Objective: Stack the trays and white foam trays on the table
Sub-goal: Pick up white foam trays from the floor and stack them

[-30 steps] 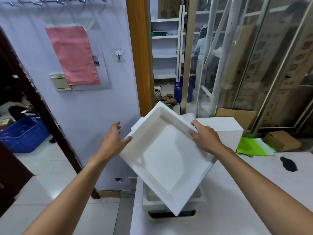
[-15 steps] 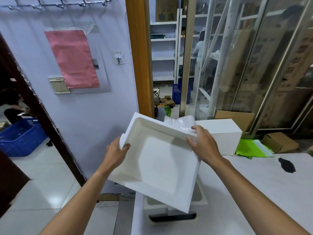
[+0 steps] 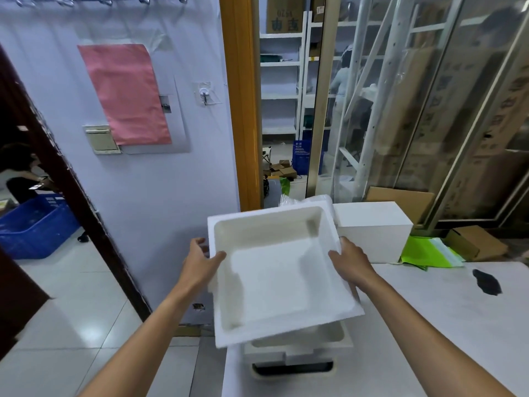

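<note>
The left hand (image 3: 200, 262) is gripping the left rim of a white foam tray (image 3: 274, 270), its thumb hooked over the rim into the hollow and its fingers curling round the outer edge. The right hand (image 3: 350, 260) is clasping the right rim the same way, thumb lying inside the wall and fingers wrapping underneath, where they are hidden. Both bare forearms are reaching in from the bottom of the view.

The foam tray is being held open side up, nearly level, with its near edge dipping a little, in the air above a stack of trays (image 3: 297, 346) standing at the near left corner of the white table (image 3: 443, 325). The held tray is covering most of the stack, and whether it is touching the top one cannot be told. A dark-rimmed tray (image 3: 292, 369) is lying at the bottom of that stack.

Behind the held tray a crumpled clear plastic bag (image 3: 303, 199) is peeking out, and just beside it a white box (image 3: 372, 227) is sitting at the table's far edge. Further right, green plastic bags (image 3: 426, 253) are lying near a cardboard box (image 3: 475, 242), and a dark mark (image 3: 486, 282) is showing on the tabletop. A blue crate (image 3: 31, 227) is resting on the floor well off to the left.
</note>
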Demonstrator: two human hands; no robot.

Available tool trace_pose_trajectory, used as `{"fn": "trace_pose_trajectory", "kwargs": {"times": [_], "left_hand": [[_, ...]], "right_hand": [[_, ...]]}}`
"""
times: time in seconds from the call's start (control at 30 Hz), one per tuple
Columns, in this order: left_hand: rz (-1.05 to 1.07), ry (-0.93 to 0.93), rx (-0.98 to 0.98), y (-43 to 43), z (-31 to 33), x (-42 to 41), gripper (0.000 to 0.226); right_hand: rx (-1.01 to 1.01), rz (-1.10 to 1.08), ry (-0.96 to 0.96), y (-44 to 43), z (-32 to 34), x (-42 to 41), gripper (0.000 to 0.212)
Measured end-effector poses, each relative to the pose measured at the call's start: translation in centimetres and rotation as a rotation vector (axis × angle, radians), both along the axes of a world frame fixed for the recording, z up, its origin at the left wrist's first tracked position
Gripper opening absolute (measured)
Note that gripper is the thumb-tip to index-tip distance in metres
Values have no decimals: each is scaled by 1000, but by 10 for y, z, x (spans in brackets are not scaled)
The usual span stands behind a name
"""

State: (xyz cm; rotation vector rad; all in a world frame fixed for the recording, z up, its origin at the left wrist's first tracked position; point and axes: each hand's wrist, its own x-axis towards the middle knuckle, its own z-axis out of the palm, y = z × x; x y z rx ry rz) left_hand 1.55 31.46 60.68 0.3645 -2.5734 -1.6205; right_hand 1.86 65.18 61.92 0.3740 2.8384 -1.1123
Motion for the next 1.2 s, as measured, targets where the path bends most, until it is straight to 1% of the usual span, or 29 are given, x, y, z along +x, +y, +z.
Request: {"fn": "trace_pose_trajectory", "kwargs": {"times": [0.07, 0.13, 0.2, 0.27, 0.33, 0.37, 0.4, 0.47, 0.6, 0.67, 0.73, 0.8, 0.9, 1.0, 1.07, 1.13, 1.17, 1.2], "left_hand": [[-6, 92, -118, -4, 6, -1, 80], [-104, 171, -367, -9, 9, -3, 82], [-248, 207, -566, -13, 9, -4, 69], [-328, 207, -652, -15, 8, -5, 53], [-350, 199, -717, -14, 6, -3, 38], [-357, 191, -735, -14, 5, -3, 33], [-363, 197, -732, -13, 3, -2, 29], [-347, 210, -691, -13, 0, -1, 26], [-262, 210, -597, -10, -8, 1, 20], [-194, 187, -549, -8, -12, 2, 22], [-127, 150, -497, -7, -16, 1, 27], [-74, 113, -437, -7, -21, 1, 28], [-18, 60, -352, -3, -24, 3, 30], [18, 50, -283, 8, -23, 8, 31], [9, 40, -231, 16, -23, 12, 32], [-7, 12, -196, 22, -24, 16, 29], [-9, -7, -194, 23, -25, 19, 26], [-11, -24, -197, 24, -27, 19, 23]], "right_hand": [[92, 57, 21, 3, 4, -3, 36], [155, 114, 32, 3, 7, -6, 34], [187, 151, 39, 0, 8, -8, 30], [199, 169, 61, -4, 7, -9, 20], [198, 187, 91, -8, 7, -8, 9], [193, 191, 105, -10, 7, -8, 7], [186, 191, 120, -11, 7, -7, 9], [151, 163, 159, -13, 8, -6, 21], [141, 48, 223, -14, 10, -8, 35], [128, 0, 244, -14, 9, -8, 42], [137, -28, 307, -13, 6, -8, 54], [122, -70, 318, -13, 5, -5, 66], [25, -76, 210, -13, 2, -1, 79], [-77, 31, 62, -14, -5, 2, 84], [-138, 96, -3, -17, -10, 6, 85], [-139, 113, -39, -18, -16, 9, 89], [-121, 111, -70, -17, -19, 9, 88], [-113, 107, -109, -16, -21, 10, 82]]}}
